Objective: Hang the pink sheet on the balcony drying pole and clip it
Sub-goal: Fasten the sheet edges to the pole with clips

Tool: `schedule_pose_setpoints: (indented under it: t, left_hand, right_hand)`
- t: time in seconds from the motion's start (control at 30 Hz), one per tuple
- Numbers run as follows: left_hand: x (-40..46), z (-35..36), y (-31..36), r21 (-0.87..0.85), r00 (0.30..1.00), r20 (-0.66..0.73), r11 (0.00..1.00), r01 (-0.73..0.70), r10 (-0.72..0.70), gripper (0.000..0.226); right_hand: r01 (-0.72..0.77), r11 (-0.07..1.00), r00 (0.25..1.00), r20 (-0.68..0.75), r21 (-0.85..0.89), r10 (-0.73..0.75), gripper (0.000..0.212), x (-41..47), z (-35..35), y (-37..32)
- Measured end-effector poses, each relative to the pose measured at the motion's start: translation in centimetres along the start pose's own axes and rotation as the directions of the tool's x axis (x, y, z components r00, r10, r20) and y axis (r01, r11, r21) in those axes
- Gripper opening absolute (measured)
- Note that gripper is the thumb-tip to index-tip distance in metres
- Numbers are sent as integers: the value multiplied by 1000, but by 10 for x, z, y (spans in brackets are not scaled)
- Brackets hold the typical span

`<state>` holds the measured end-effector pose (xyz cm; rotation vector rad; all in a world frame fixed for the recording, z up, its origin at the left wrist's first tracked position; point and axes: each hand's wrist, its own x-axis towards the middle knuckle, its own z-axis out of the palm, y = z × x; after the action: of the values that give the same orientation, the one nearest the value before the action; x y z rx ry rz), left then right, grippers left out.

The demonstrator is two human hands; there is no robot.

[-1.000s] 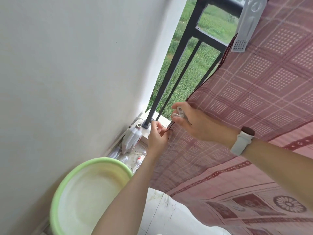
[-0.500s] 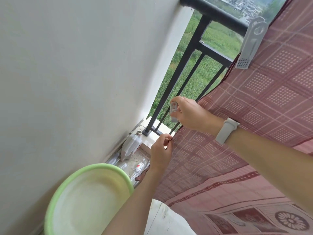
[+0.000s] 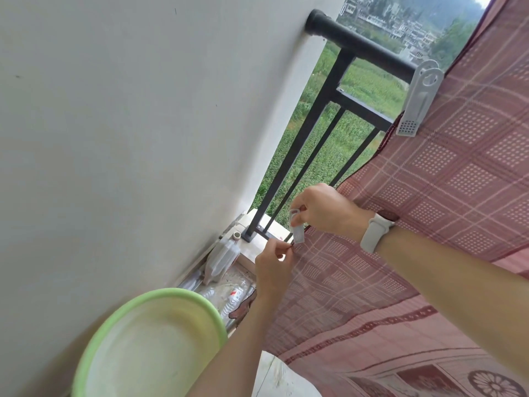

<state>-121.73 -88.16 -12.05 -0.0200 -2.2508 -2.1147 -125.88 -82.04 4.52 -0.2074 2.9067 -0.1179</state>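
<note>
The pink patterned sheet [image 3: 429,196] hangs over the black railing pole [image 3: 360,45] and fills the right side of the view. A large grey clip [image 3: 420,98] pins its upper edge to the pole. My right hand [image 3: 323,209], with a white watch on the wrist, grips a small grey clip [image 3: 297,229] right at the sheet's lower left corner. My left hand [image 3: 273,265] pinches that corner's dark edge just below the clip. Whether the small clip's jaws are on the cloth I cannot tell.
A white wall [image 3: 128,138] runs along the left. A green basin [image 3: 148,345] sits at the lower left under my left forearm. A plastic jug [image 3: 223,259] and several bottles lie at the foot of the railing bars [image 3: 309,156].
My right hand has come down from beside the bars with the small clip to the sheet corner. My left hand has stayed on the corner. The view has tilted upward.
</note>
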Motion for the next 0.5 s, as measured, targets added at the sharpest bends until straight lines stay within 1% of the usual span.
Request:
schedule_pose_setpoints:
  t: [0.07, 0.13, 0.2, 0.3, 0.37, 0.47, 0.5]
  left_hand:
    - [2, -2, 2, -43, 999, 0, 998, 48, -48, 26]
    - [2, -3, 3, -83, 998, -10, 994, 68, -69, 23]
    - [2, -5, 2, -147, 996, -14, 986, 83, -86, 17]
    - [2, -9, 0, -169, 996, -8, 982, 89, -91, 22]
    - [2, -12, 1, -164, 996, -7, 982, 91, -94, 25]
    - [2, -13, 5, -158, 996, 4, 983, 93, -93, 28]
    - [3, -13, 5, -139, 996, 7, 987, 84, -83, 29]
  right_hand:
    - [9, 1000, 1000, -15, -6, -9, 12, 0, -1, 0]
    - [11, 999, 1000, -12, -37, -12, 7, 0, 0, 0]
    - [23, 995, 1000, 3, -100, -23, 8, -1, 2, 0]
    - [44, 984, 999, 19, -171, -41, 12, -1, 6, 2]
    - [56, 972, 997, 63, -230, -42, 17, 0, 7, 3]
    - [108, 911, 989, 132, -399, -60, 33, 0, 11, 6]
    - [133, 895, 987, 138, -426, -81, 38, 0, 11, 7]
